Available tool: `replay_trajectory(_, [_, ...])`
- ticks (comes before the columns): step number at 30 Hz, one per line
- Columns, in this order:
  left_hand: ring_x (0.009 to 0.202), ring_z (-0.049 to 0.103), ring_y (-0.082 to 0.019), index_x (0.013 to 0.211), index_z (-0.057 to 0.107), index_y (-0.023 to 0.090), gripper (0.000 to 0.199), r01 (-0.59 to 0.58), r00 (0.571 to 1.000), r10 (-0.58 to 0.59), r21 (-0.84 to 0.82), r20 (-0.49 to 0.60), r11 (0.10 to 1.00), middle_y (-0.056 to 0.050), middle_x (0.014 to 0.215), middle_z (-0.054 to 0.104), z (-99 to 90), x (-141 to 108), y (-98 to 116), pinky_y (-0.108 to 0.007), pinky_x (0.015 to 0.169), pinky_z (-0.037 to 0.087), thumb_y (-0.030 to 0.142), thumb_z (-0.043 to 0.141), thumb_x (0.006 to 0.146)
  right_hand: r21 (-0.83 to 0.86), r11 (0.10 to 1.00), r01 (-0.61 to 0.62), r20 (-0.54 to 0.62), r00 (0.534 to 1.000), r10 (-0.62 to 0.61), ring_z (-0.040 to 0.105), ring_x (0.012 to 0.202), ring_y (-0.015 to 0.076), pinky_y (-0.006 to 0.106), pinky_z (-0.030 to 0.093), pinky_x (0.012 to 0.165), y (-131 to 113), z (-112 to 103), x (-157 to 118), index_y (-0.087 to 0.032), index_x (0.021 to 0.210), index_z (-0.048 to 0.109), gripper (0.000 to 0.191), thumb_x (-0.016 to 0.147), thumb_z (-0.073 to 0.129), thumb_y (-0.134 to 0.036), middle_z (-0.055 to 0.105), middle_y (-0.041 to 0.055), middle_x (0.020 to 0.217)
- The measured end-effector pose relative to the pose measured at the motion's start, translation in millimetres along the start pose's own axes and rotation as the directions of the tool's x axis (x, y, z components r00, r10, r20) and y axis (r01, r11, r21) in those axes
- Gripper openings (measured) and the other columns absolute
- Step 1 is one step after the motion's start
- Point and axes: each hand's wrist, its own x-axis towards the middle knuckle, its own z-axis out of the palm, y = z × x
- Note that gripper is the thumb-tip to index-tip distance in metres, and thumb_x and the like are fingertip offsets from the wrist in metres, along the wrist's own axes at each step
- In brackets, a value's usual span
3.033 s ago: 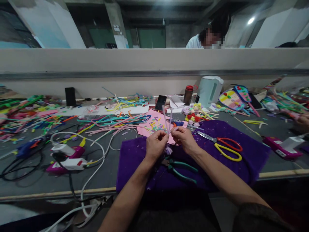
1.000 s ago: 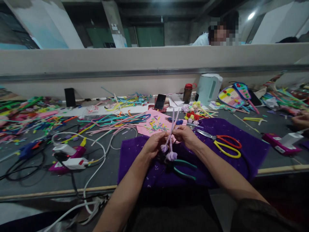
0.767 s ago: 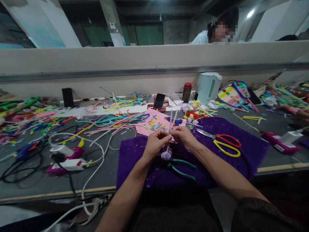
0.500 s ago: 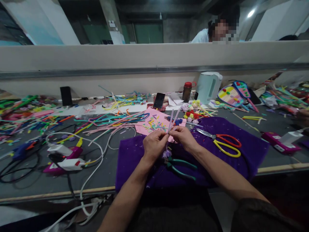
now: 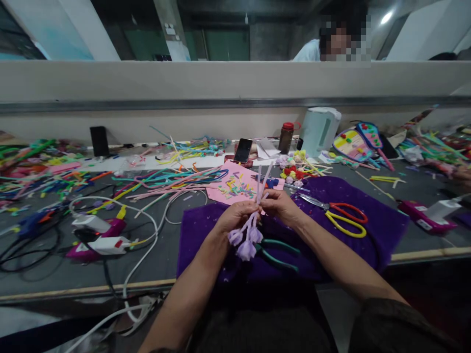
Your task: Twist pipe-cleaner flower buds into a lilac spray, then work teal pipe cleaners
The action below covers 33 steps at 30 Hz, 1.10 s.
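Note:
A bunch of lilac pipe-cleaner flowers (image 5: 246, 249) hangs head down between my hands, its pale stems pointing up and away. My left hand (image 5: 235, 219) is closed around the stems from the left. On the right, my right hand (image 5: 282, 206) pinches the same stems near their middle. Below lies a purple cloth (image 5: 198, 245), with green-handled pliers (image 5: 279, 255) just right of the flower heads. Scissors (image 5: 346, 218) with one red and one yellow handle rest on the cloth to the right. The fingertips partly hide the stems.
Beyond my hands, a pink sheet (image 5: 224, 184) carries small coloured pieces. A phone (image 5: 243, 150), a bottle (image 5: 286, 138) and a kettle (image 5: 319, 131) stand farther back. Power strips with cables (image 5: 99, 240) lie left. A person (image 5: 340, 41) is behind the partition; another hand shows at the right edge.
My left hand has turned and moved slightly left, and the lilac flower heads now show below it. The stems above my fingers have spread apart a little.

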Motion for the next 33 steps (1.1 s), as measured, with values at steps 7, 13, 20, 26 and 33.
replay_trajectory(7, [0.043,0.050,-0.007,0.068,0.059,0.009,0.021,0.004,0.998,-0.002,0.042,-0.059,0.999,-0.003,0.056,0.060,3.5,-4,-2,-0.019,0.044,0.035,0.030,0.064,0.066,-0.099,0.994,0.039,-0.065,0.997,-0.045,0.027,0.036,0.0029,0.020,0.015,0.037,-2,-2,0,-0.012,0.064,0.060,0.012,0.060,0.066,-0.023,0.048,-0.0046,0.046])
replay_trajectory(13, [0.047,0.050,-0.007,0.070,0.060,0.012,0.020,-0.126,0.971,0.170,0.240,-0.170,0.963,-0.002,0.059,0.060,7.4,-5,0,-0.018,0.046,0.034,0.026,0.069,0.061,-0.177,0.983,0.052,-0.148,0.986,-0.079,0.026,0.037,0.0030,0.019,0.016,0.037,-2,2,-2,-0.013,0.066,0.060,0.015,0.060,0.067,-0.024,0.042,-0.0072,0.043])
replay_trajectory(20, [0.041,0.039,-0.003,0.063,0.061,0.011,0.016,-0.143,0.960,0.199,0.268,-0.197,0.953,0.003,0.050,0.053,10.2,-7,3,-0.017,0.042,0.026,0.025,0.069,0.060,-0.121,0.992,0.029,-0.077,0.996,-0.038,0.027,0.037,0.0032,0.019,0.016,0.038,-5,1,-2,-0.014,0.063,0.058,0.016,0.059,0.068,-0.025,0.042,-0.0069,0.044])
replay_trajectory(26, [0.041,0.046,-0.005,0.066,0.060,0.010,0.019,0.032,0.999,-0.032,0.017,-0.035,0.999,-0.002,0.052,0.058,10.7,-7,-3,-0.017,0.042,0.030,0.024,0.070,0.057,0.029,0.998,-0.047,0.106,0.993,0.044,0.044,0.047,0.0077,0.020,0.029,0.044,-3,-6,-3,-0.014,0.063,0.058,0.016,0.056,0.069,-0.023,0.053,-0.0018,0.056])
replay_trajectory(33, [0.046,0.050,-0.006,0.072,0.061,0.012,0.024,-0.068,0.986,0.089,0.141,-0.144,0.988,-0.002,0.060,0.061,9.8,-7,-2,-0.018,0.045,0.031,0.029,0.070,0.058,-0.117,0.992,0.054,-0.040,0.997,-0.059,0.027,0.039,0.0037,0.019,0.017,0.040,-2,-2,-2,-0.014,0.062,0.057,0.015,0.061,0.067,-0.025,0.042,-0.0060,0.045])
